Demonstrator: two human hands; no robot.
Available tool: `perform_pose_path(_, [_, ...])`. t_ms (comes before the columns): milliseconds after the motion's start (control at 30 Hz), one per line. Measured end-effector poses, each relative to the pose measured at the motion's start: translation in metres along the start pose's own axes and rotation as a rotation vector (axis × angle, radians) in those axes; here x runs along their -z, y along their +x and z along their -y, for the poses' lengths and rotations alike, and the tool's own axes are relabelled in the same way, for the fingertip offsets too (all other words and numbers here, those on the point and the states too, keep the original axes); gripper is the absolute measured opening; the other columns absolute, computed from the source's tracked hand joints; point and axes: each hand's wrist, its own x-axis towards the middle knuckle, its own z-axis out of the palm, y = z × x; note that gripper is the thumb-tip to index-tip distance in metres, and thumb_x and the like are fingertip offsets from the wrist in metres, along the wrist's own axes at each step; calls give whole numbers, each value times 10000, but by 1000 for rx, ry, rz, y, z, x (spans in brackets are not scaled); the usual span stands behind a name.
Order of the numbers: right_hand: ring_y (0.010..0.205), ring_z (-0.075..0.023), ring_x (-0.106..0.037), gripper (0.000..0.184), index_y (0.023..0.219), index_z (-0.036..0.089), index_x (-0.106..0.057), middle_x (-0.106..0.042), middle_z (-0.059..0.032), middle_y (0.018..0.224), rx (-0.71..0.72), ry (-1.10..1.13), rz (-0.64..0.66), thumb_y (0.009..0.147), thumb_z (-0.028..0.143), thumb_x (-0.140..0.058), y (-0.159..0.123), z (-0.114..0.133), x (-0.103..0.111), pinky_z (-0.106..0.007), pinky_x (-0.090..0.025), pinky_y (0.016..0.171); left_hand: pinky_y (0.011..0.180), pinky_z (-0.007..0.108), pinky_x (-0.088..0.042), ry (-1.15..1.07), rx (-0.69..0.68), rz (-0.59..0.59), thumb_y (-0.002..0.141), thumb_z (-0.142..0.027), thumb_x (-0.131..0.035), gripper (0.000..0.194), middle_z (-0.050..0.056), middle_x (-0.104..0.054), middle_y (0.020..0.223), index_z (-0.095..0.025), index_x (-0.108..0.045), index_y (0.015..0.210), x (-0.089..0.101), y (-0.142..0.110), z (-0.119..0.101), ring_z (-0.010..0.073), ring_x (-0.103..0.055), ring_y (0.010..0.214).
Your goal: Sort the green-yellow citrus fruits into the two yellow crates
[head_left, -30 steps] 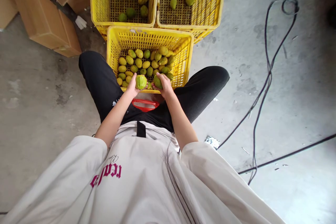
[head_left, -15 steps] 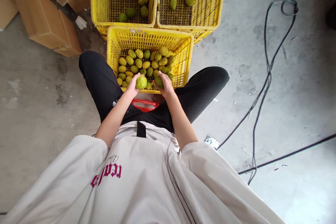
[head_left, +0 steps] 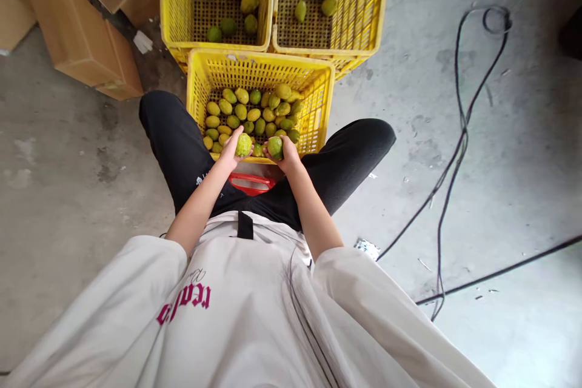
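Note:
My left hand (head_left: 230, 150) is closed around a bright yellow-green lemon (head_left: 244, 144), thumb along its side. A darker green lemon (head_left: 275, 148) rests in my right hand (head_left: 290, 155), the fingers curled beneath it. Both hands are held over the near rim of a yellow plastic crate (head_left: 260, 56), a short gap between them. Inside that crate lie several green and yellow lemons (head_left: 253, 114), some partly hidden by my hands.
Two more yellow crates, one at the back left (head_left: 177, 12) and one at the back right (head_left: 354, 18), hold several green lemons. A red plastic handle or stool edge (head_left: 251, 184) shows between my legs. Cardboard boxes (head_left: 77, 36) stand at left; a black cable (head_left: 464, 133) lies on the floor at right.
The lemon in my right hand has rolled or turned and now shows a lighter face. My right hand has opened slightly beneath it. My left hand has barely moved.

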Motion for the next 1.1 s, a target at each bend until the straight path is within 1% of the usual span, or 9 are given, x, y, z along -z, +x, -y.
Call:
perform_pose_path(100, [651, -182, -693, 237, 916, 243, -631, -636, 15, 665, 6, 66, -32, 985, 463, -577, 1, 1, 1, -284, -589, 579, 602, 256, -574, 66, -34, -28, 926, -310, -750, 222, 35, -694, 637, -164, -657, 786, -3, -4, 2, 147, -678, 566])
perform_pose_path(267, [663, -135, -691, 119, 926, 258, -662, -640, 56, 726, 112, 89, 2, 872, 349, -717, -9, 2, -3, -221, -558, 570, 594, 222, -553, 26, -66, -57, 898, -176, -742, 205, -4, -655, 618, -181, -609, 741, -5, -6, 3, 112, -638, 548])
perform_pose_path(367, [682, -147, -707, 134, 919, 254, -665, -659, 49, 741, 143, 83, 70, 838, 344, -723, -10, 2, -5, -234, -575, 588, 561, 190, -529, 8, -52, -93, 932, -238, -707, 189, -14, -635, 604, -182, -629, 769, -4, -3, 2, 96, -603, 521])
perform_pose_path(467, [705, -182, -717, 170, 849, 238, -634, -661, 14, 689, 109, 86, 113, 886, 403, -645, -7, 2, -3, -260, -589, 590, 606, 216, -573, -46, -19, -65, 973, -321, -649, 178, 6, -674, 655, -168, -694, 895, -3, -1, 1, 128, -665, 588])
perform_pose_path(567, [706, -194, -712, 221, 811, 238, -599, -661, -4, 651, 86, 104, 114, 939, 410, -547, -3, 3, -2, -271, -594, 582, 685, 271, -623, -85, 4, -4, 1005, -398, -594, 285, 43, -729, 734, -152, -727, 1059, -3, -2, -1, 182, -742, 713])
perform_pose_path(667, [702, -202, -709, 246, 814, 238, -589, -671, -14, 651, 88, 113, 117, 959, 425, -522, -1, 3, -1, -284, -597, 573, 728, 306, -639, -105, 25, 45, 1016, -477, -566, 380, 74, -762, 802, -157, -737, 1129, -4, -3, -1, 228, -782, 814])
perform_pose_path(833, [712, -207, -719, 261, 829, 238, -599, -694, -20, 715, 102, 111, 135, 953, 467, -580, -2, 1, -3, -299, -607, 571, 739, 303, -641, -137, 58, 53, 1062, -459, -454, 426, 89, -765, 809, -151, -748, 1070, -4, -4, -2, 230, -790, 841])
perform_pose_path(1000, [732, -194, -724, 262, 817, 242, -610, -651, 4, 696, 140, 95, 101, 893, 468, -716, -4, 0, -4, -278, -615, 582, 654, 266, -625, -98, 23, 46, 987, -533, -630, 389, 48, -714, 705, -160, -711, 915, -4, -7, -4, 176, -740, 665])
perform_pose_path(1100, [698, -171, -708, 205, 804, 237, -602, -617, 33, 655, 168, 88, 33, 847, 346, -771, -3, 0, -4, -260, -619, 601, 623, 224, -600, -91, 20, 100, 987, -431, -667, 305, 34, -704, 704, -159, -673, 849, -6, -8, -3, 131, -708, 631])
